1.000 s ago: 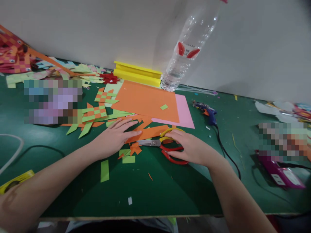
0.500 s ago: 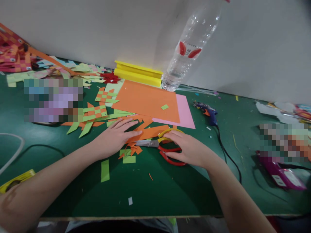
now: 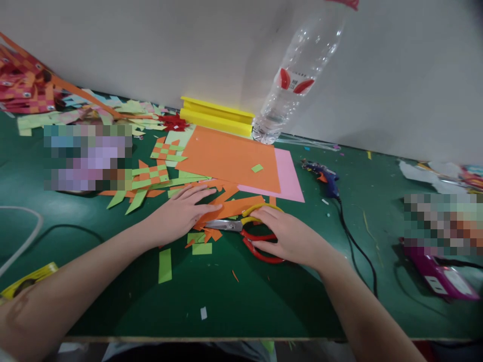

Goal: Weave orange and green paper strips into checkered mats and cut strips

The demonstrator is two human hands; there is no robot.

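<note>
My left hand [image 3: 184, 213] holds down the left end of an orange paper strip [image 3: 241, 205], its thumb lying on top and the other fingers stretched over the scraps. Scissors [image 3: 231, 225] with one yellow and one red handle are in my right hand [image 3: 290, 234], fingers through the loops. Their blades point left along the strip's near edge, close under my left thumb; the tips are partly hidden. Orange offcuts [image 3: 214, 234] and green paper pieces [image 3: 202, 248] lie just below the blades. Behind the strip rest a large orange sheet [image 3: 230, 156] and a pink sheet [image 3: 290, 173].
Woven orange-green paper shapes [image 3: 151, 174] lie left of the sheets. A clear bottle [image 3: 277, 108] leans at the wall beside a yellow folded piece [image 3: 217, 119]. On the right are a blue glue gun [image 3: 326, 178] with its cord and a purple device [image 3: 433, 271].
The scissors and my right hand have shifted slightly left, bringing the blades further toward my left hand. My left hand keeps its place on the strip. The camera view has moved a little.
</note>
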